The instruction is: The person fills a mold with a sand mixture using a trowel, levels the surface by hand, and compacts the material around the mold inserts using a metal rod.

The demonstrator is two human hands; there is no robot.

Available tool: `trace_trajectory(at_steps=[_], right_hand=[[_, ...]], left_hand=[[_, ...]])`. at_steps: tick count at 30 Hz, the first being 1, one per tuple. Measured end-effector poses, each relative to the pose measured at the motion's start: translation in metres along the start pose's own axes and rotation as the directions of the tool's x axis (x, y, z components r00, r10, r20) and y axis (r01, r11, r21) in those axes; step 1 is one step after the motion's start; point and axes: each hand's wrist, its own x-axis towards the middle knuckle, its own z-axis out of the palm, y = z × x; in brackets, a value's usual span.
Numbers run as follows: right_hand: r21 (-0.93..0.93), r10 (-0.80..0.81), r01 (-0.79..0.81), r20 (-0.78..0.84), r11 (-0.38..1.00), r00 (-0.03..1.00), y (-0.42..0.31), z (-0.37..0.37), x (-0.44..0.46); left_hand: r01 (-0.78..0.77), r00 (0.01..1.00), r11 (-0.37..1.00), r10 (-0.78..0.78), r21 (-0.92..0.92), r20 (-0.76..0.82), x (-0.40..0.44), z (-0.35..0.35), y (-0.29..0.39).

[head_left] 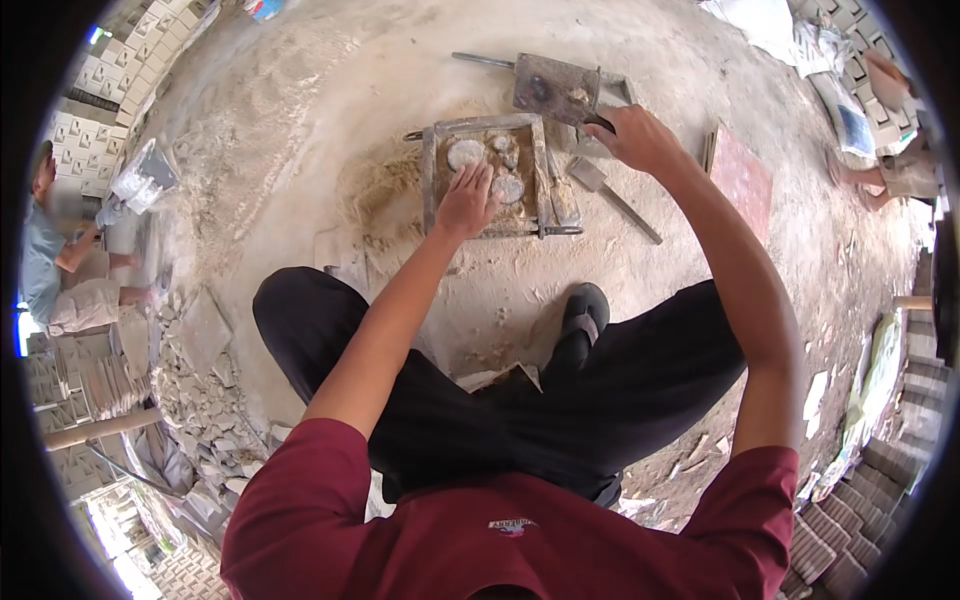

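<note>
A square frame mould (432, 190) lies on the dusty floor before me, with pale round discs (465, 154) and smaller lumps inside it. My left hand (468, 203) reaches over its near side, fingers stretched out and resting on or just above the contents, between the large disc and a second round piece (508, 188). Beyond the mould, to the right, my right hand (640, 138) is closed round the dark handle of a flat, dirty metal plate (545, 88). Another bar sticks out from the plate's far left side. Part of a box-like frame (617, 92) shows behind the plate.
A small flat-headed tool (615, 200) lies right of the mould. A reddish board (740, 182) leans farther right. Co-workers sit at the left (70, 250) and right edges. Rubble (205, 400) and stacked tiles (835, 530) line the sides. Loose powder (375, 195) covers the floor.
</note>
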Motion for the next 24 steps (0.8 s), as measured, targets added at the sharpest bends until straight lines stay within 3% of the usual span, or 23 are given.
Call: trace_trajectory(at_steps=[1, 3, 7, 9, 10, 11, 13, 14, 15, 17, 19, 21, 22, 24], right_hand=[[-0.027, -0.018, 0.018, -0.005, 0.999, 1.0, -0.001, 0.001, 0.0], [-0.025, -0.011, 0.012, 0.015, 1.0, 1.0, -0.004, 0.0, -0.003], [-0.035, 0.002, -0.002, -0.002, 0.999, 1.0, -0.009, -0.005, -0.01], [-0.013, 0.0, 0.0, 0.012, 1.0, 1.0, -0.005, -0.007, -0.015], [-0.003, 0.013, -0.013, -0.004, 1.0, 1.0, -0.003, -0.006, -0.018], [0.008, 0.027, -0.026, -0.021, 1.0, 0.999, 0.0, -0.006, -0.021], [0.01, 0.044, -0.044, -0.002, 0.999, 0.999, 0.003, -0.01, -0.027], [0.01, 0.054, -0.054, 0.017, 0.999, 0.998, 0.004, -0.011, -0.03], [0.013, 0.055, -0.055, 0.013, 0.998, 0.998, 0.005, -0.01, -0.032], [-0.01, 0.026, -0.026, -0.019, 1.0, 0.999, 0.008, -0.01, -0.035], [-0.016, 0.022, -0.023, -0.029, 1.0, 0.999, 0.013, -0.009, -0.036], [-0.024, 0.018, -0.019, -0.032, 1.0, 0.999, 0.012, -0.009, -0.038], [-0.024, 0.038, -0.038, -0.012, 0.999, 0.999, 0.01, -0.01, -0.039], [-0.036, 0.058, -0.057, 0.009, 0.998, 0.998, 0.007, -0.013, -0.04]], left_hand=[[0.001, 1.0, 1.0, -0.001, -0.005, 0.0, -0.002, 0.002, 0.006], [-0.182, 0.981, 0.974, 0.189, 0.136, -0.038, -0.003, 0.004, 0.023], [-0.226, 0.974, 0.969, 0.221, 0.102, 0.052, -0.012, 0.012, 0.047], [-0.265, 0.917, 0.945, 0.309, -0.194, 0.251, -0.008, 0.009, 0.044], [-0.262, 0.944, 0.962, 0.272, -0.077, 0.188, -0.006, 0.005, 0.036], [-0.268, 0.942, 0.96, 0.278, -0.078, 0.187, -0.007, 0.003, 0.032], [0.05, 0.996, 0.998, -0.047, 0.031, -0.078, -0.017, 0.007, 0.024], [-0.065, 0.998, 0.982, 0.063, 0.176, 0.017, -0.025, 0.009, 0.02], [-0.068, 0.998, 0.981, 0.065, 0.179, 0.018, -0.03, 0.008, 0.022], [-0.281, 0.951, 0.95, 0.257, 0.135, 0.173, -0.044, 0.007, 0.031], [-0.292, 0.945, 0.951, 0.27, 0.105, 0.186, -0.042, 0.005, 0.043], [-0.435, 0.881, 0.896, 0.402, 0.091, 0.249, -0.044, 0.006, 0.05], [-0.435, 0.881, 0.896, 0.403, 0.087, 0.25, -0.047, 0.006, 0.048], [-0.469, 0.883, 0.791, 0.415, 0.393, 0.219, -0.049, 0.003, 0.036]])
